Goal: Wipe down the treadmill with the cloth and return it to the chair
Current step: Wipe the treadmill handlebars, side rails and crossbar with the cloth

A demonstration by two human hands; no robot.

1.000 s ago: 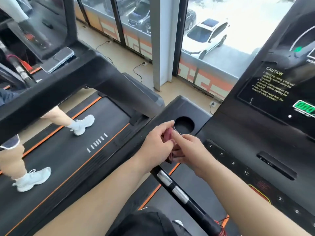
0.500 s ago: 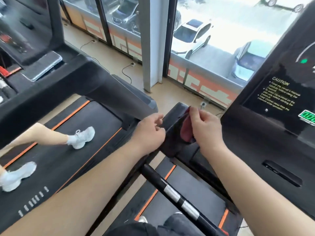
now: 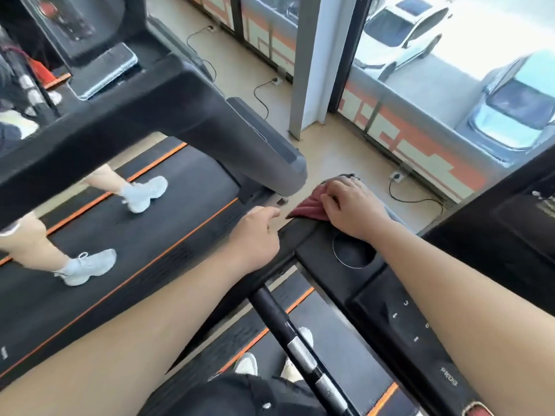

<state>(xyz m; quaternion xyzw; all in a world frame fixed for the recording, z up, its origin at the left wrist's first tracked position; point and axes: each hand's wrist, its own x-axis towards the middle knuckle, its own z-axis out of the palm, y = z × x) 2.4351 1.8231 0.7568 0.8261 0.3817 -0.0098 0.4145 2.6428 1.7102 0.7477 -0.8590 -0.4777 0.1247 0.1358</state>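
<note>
**Cloth goes to one hand**

Right hand (image 3: pixel 351 205) now presses flat on the cloth (image 3: pixel 309 207) at the treadmill's (image 3: pixel 390 295) far console corner; left hand (image 3: pixel 258 232) has let go, loosely curled and empty. Wiping looks begun.

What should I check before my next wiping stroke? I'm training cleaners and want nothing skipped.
1. Grip: ok, the right hand presses the red cloth flat.
2. Placement: ok, the red cloth lies on the far left corner of the console.
3. Free hand: ok, the left hand holds nothing, beside the console edge.
4. Coverage: cannot tell whether the cup holder is wiped.
5. Return spot: cannot tell, no chair in view.
</note>
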